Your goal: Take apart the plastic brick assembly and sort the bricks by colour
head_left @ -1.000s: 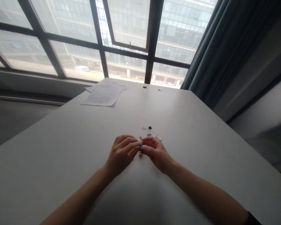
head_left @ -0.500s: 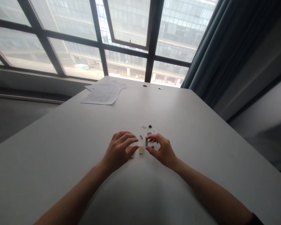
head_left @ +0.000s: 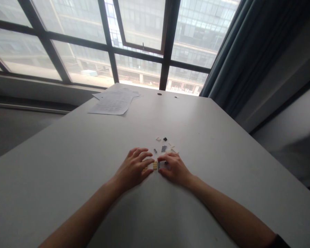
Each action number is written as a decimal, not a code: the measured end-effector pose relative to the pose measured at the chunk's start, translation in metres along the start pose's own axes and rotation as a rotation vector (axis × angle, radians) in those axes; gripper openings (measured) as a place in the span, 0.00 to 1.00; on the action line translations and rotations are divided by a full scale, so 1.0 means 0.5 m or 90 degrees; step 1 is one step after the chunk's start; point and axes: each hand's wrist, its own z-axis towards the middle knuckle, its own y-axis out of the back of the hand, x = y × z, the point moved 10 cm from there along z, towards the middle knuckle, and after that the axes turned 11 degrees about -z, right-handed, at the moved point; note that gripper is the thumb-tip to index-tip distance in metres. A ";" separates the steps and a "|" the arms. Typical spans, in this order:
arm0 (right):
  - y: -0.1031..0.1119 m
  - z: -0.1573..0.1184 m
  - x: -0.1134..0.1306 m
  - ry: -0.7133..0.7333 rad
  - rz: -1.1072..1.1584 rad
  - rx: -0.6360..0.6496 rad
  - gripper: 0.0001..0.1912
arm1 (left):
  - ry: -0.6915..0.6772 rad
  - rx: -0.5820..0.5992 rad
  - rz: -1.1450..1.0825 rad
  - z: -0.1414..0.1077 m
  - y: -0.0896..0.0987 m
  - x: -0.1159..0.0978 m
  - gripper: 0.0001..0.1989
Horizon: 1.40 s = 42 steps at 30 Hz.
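On the white table, a tan toy brick [head_left: 155, 165] lies between the index fingertip and thumb tip of my left hand [head_left: 135, 167]. These fingertips meet the brick's two ends at its left side. My right hand [head_left: 176, 168] pinches a narrow grey toy brick [head_left: 159, 165] by its ends, close beside the tan brick's right side. Whether the two bricks touch, I cannot tell. More tan pieces [head_left: 144, 169] are partly hidden under my left hand. A dark piece [head_left: 166, 163] shows behind my right fingers.
Just beyond my hands are a small grey piece [head_left: 155, 151], a studded grey brick [head_left: 164, 148], a black piece [head_left: 165, 139] and several white pieces [head_left: 158, 139]. Printed papers [head_left: 111, 103] lie at the table's far left. Windows and a dark curtain [head_left: 235, 58] stand behind the table.
My right hand has moved left and slightly down, bringing the grey brick beside the tan brick. My left thumb has lowered to the tan brick's near end.
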 end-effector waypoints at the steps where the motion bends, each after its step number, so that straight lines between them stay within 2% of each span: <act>1: 0.000 0.000 0.000 0.001 0.001 0.001 0.18 | 0.000 0.004 0.004 -0.001 -0.003 0.000 0.12; 6: 0.004 -0.002 0.001 0.007 0.003 -0.005 0.18 | 0.007 0.040 0.023 0.000 -0.025 -0.007 0.25; 11: 0.007 -0.004 -0.002 -0.003 0.015 -0.018 0.19 | 0.035 0.040 0.032 0.018 -0.025 -0.026 0.19; 18: 0.015 -0.005 -0.016 -0.032 0.014 -0.034 0.19 | 0.059 0.046 0.040 0.024 -0.023 -0.030 0.19; 21: 0.027 -0.008 -0.004 0.011 -0.009 -0.052 0.17 | 0.070 0.033 0.033 0.021 0.001 -0.006 0.16; 26: 0.021 -0.031 0.096 0.270 -0.174 -0.042 0.12 | 0.171 -0.040 0.018 0.006 0.070 0.081 0.13; 29: -0.007 -0.041 0.131 0.347 -0.297 0.001 0.12 | 0.209 -0.088 0.003 -0.013 0.091 0.124 0.10; 31: -0.021 -0.041 0.138 0.356 -0.340 0.024 0.13 | 0.196 -0.089 -0.009 -0.022 0.087 0.136 0.10; 35: -0.032 -0.040 0.143 0.357 -0.347 0.039 0.14 | 0.165 -0.040 -0.028 -0.034 0.063 0.147 0.10; 42: -0.035 -0.035 0.146 0.344 -0.344 0.041 0.12 | 0.200 0.028 -0.061 -0.053 0.037 0.178 0.15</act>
